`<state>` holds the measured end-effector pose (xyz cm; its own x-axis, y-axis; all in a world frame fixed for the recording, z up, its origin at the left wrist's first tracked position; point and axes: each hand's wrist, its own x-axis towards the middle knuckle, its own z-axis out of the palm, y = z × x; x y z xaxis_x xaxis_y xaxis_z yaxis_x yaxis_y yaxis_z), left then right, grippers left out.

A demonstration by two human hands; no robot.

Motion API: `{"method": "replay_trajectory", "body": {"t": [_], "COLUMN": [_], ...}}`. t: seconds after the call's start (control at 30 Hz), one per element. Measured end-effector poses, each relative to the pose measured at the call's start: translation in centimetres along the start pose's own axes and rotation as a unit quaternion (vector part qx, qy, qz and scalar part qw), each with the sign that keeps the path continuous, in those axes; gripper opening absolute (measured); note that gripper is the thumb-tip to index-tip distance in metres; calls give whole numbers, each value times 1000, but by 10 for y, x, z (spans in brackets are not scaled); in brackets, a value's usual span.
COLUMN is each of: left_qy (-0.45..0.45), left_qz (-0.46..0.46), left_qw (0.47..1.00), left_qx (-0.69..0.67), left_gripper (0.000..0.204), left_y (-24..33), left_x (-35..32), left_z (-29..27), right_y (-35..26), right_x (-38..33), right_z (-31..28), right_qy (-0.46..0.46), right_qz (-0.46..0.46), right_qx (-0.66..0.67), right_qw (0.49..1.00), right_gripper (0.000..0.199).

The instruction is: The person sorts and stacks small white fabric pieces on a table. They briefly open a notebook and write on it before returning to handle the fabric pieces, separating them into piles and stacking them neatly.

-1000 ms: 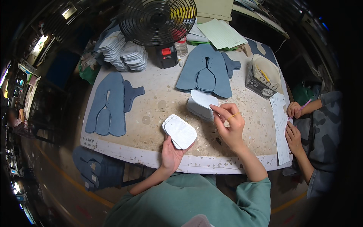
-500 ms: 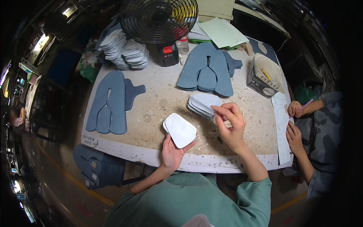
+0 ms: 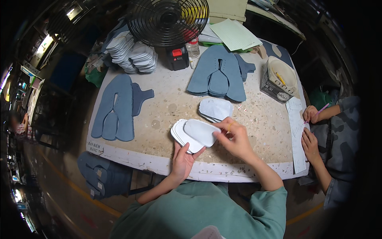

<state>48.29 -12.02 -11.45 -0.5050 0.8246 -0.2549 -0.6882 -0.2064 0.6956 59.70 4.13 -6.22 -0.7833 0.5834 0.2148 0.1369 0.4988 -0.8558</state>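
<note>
My left hand point(image 3: 182, 162) is closed around the lower edge of a small fanned stack of white-faced shoe tongue pieces point(image 3: 177, 135), tapered with rounded corners. Pinched between the thumb and fingers of my right hand point(image 3: 235, 141) is a single white tongue piece point(image 3: 201, 132), which overlaps the top of that stack. Just beyond my right hand, a second pile of tongue pieces point(image 3: 216, 108) lies on the table, white faces up and blue-grey showing at the edges.
Blue shoe upper pieces lie at left point(image 3: 115, 107) and far middle point(image 3: 218, 71). Beyond stand a black fan point(image 3: 168, 20), white piles point(image 3: 131, 53), a bottle point(image 3: 193, 48) and papers point(image 3: 234, 34). A box point(image 3: 278, 79) is at right, near a co-worker's hands point(image 3: 309, 145) on a paper strip.
My right hand has moved left and nearer from the table pile, bringing one tongue piece over the stack in my left hand. The held stack is now more fanned out.
</note>
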Motion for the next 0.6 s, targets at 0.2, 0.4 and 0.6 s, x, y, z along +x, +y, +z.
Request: {"method": "replay_trajectory", "body": {"t": [0.2, 0.4, 0.6], "left_qy": [9, -2, -3], "left_qz": [-15, -6, 0], "left_qw": [998, 999, 1000], "left_qx": [-68, -31, -10], "left_gripper": [49, 51, 53], "left_y": [-2, -3, -3], "left_x": [2, 2, 2], "left_z": [-4, -5, -5], "right_y": [13, 15, 5], "right_x": [13, 3, 1], "right_z": [-11, 2, 8], "right_qy": [160, -37, 4], "right_qz": [-146, 12, 21], "right_qx": [-168, -34, 34], "right_qw": [962, 999, 999], "right_gripper": [22, 18, 20]}}
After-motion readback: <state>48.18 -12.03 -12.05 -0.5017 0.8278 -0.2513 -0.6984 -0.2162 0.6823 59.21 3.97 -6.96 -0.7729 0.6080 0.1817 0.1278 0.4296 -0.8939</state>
